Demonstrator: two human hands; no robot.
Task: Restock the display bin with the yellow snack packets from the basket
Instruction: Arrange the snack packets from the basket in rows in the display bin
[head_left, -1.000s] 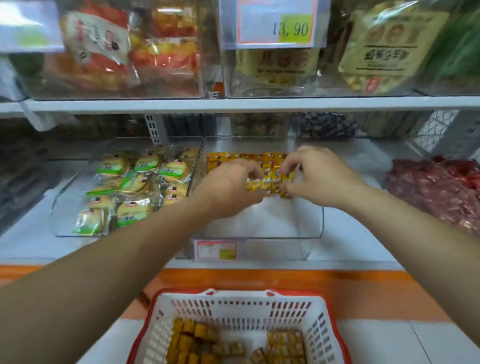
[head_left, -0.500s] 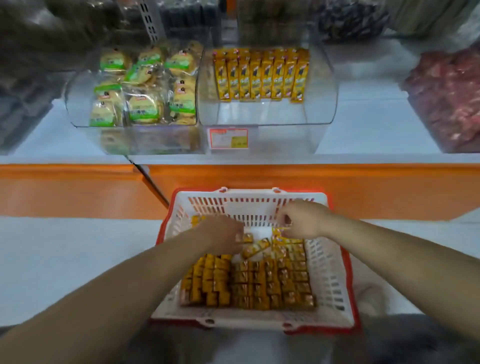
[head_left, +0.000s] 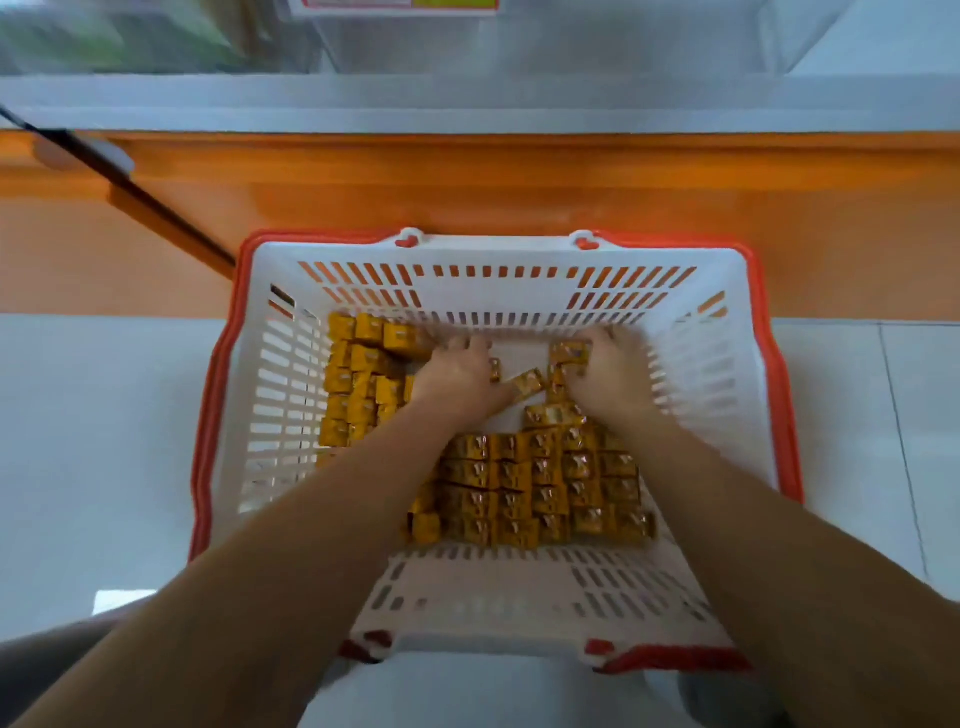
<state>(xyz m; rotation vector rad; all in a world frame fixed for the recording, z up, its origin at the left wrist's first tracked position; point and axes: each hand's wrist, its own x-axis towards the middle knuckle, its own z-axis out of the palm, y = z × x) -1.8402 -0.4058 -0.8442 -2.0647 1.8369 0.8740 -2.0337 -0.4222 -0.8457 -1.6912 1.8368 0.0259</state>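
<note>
Deep in the basket (head_left: 498, 249), mid-frame, pickup step: right hand (head_left: 610, 379) pinches yellow packets (head_left: 569, 356); grip of left hand (head_left: 457, 376) I cannot tell. Next, probably lift together.

A pale grey tiled floor (head_left: 104, 441), crossed by a thin joint line on the right, runs up to the orange base panel (head_left: 519, 197) of a shelving unit, whose grey-white shelf edge (head_left: 467, 104) spans the top under soft, even light, with a dark diagonal seam (head_left: 130, 192) splitting the panel at left.
</note>
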